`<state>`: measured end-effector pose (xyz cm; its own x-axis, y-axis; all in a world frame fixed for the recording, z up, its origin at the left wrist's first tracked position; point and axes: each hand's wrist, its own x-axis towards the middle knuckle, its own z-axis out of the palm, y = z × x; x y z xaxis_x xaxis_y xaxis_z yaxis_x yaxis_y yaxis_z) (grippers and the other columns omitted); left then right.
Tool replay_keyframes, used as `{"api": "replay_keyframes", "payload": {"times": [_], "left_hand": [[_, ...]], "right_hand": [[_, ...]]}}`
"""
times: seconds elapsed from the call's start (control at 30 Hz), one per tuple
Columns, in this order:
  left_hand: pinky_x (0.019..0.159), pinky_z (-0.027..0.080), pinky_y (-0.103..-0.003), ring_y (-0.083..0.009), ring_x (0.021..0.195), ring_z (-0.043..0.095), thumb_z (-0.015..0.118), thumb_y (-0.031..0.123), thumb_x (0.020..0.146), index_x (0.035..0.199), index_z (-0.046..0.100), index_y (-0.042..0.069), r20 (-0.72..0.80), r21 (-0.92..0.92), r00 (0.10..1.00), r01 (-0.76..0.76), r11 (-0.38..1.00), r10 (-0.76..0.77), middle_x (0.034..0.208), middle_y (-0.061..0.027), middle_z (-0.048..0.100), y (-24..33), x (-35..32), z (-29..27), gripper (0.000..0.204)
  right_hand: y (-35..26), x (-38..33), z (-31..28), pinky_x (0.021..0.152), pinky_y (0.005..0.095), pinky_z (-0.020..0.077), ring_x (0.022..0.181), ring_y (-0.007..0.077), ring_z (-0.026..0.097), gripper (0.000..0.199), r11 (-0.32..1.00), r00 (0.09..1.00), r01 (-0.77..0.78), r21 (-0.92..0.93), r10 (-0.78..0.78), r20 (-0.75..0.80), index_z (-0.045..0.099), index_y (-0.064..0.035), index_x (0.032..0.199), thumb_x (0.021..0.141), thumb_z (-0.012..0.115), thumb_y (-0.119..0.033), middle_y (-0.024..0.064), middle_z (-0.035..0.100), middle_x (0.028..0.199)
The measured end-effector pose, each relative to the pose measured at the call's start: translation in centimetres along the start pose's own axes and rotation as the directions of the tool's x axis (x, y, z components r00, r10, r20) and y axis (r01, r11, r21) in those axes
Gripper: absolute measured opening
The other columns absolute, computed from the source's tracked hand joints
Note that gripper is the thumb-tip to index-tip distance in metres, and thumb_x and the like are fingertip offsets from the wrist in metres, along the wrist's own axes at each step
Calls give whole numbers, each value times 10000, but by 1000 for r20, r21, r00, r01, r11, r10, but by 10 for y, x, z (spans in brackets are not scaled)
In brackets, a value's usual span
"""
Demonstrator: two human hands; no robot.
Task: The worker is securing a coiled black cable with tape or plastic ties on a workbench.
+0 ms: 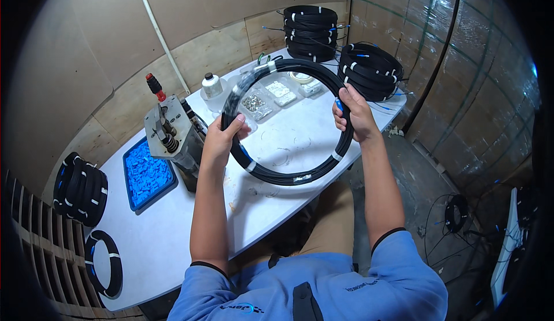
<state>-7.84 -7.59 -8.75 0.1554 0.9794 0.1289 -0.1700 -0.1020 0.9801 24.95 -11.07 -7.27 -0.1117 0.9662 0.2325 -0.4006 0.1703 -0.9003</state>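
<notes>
left hand: centre-left of frame, fingers clenched on left side of the cable coil, thumb over the top of the bundle
right hand: right of centre, fingers wrapped round the coil's right side, blue cable end showing at the grip
cable coil: black, banded with white ties, held up between both hands over mid-table, tilted, apart from the tabletop
table: white, ran diagonally from lower left to upper right
press tool: grey metal, red-tipped handle, just left of left hand
blue tray: full of small blue parts, beside the tool
clear parts bags: behind the coil, upper centre
finished coils: two stacks at upper right, one stack at left edge, a single coil at lower left
white bottle: upper centre, by the wall
</notes>
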Motion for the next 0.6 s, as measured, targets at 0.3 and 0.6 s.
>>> {"api": "replay_keyframes", "payload": {"times": [0.3,0.6], "left_hand": [[674,516,-293,-134,717,632,865,335,706,1036,638,-33,169,594,954,-299,747,248,818,-89,671,47,11,18,544],[390,350,-246,-70,426,458,739,70,808,895,646,15,119,309,989,-119,944,86,622,-10,560,32,6,30,139]], "right_hand": [[-47,24,18,404,199,339,455,49,424,333,906,972,7,-423,94,216,537,-81,1175,978,579,-346,-24,492,637],[-67,51,38,456,222,426,512,71,523,352,744,926,118,-658,156,343,602,-73,1120,964,594,-388,0,578,669]]}}
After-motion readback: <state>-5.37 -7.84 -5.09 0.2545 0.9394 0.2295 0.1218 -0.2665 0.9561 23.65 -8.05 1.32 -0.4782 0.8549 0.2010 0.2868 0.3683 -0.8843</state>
